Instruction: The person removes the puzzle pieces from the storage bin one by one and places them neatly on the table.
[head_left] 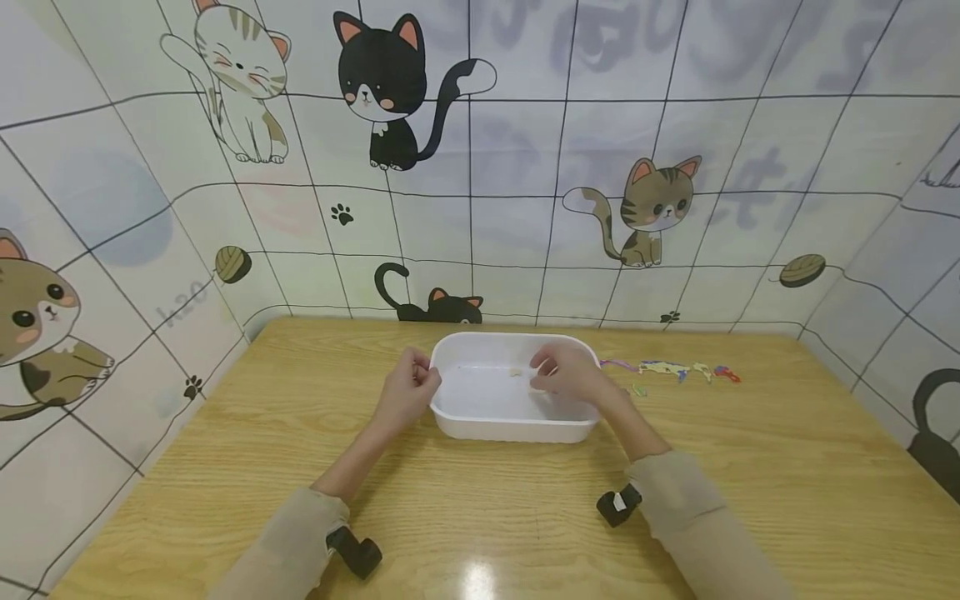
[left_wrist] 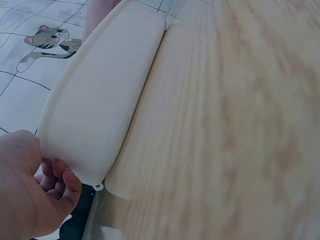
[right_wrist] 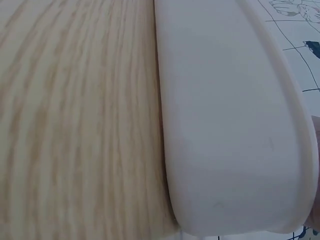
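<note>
The white tub (head_left: 517, 430) sits on the tabletop (head_left: 495, 500). Your left hand (head_left: 405, 387) grips its left side. Your right hand (head_left: 566, 372) is half-curled inside it; I can't tell if it holds anything.

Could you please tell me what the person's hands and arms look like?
The left hand and right hand are bare, beyond beige sleeves. A black block sits near each sleeve's end; the right one bears a white patch.

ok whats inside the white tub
Inside the white tub, a small pale piece shows near the middle, too small to identify. The right hand reaches in at the right side; whatever lies beneath it is covered.
</note>
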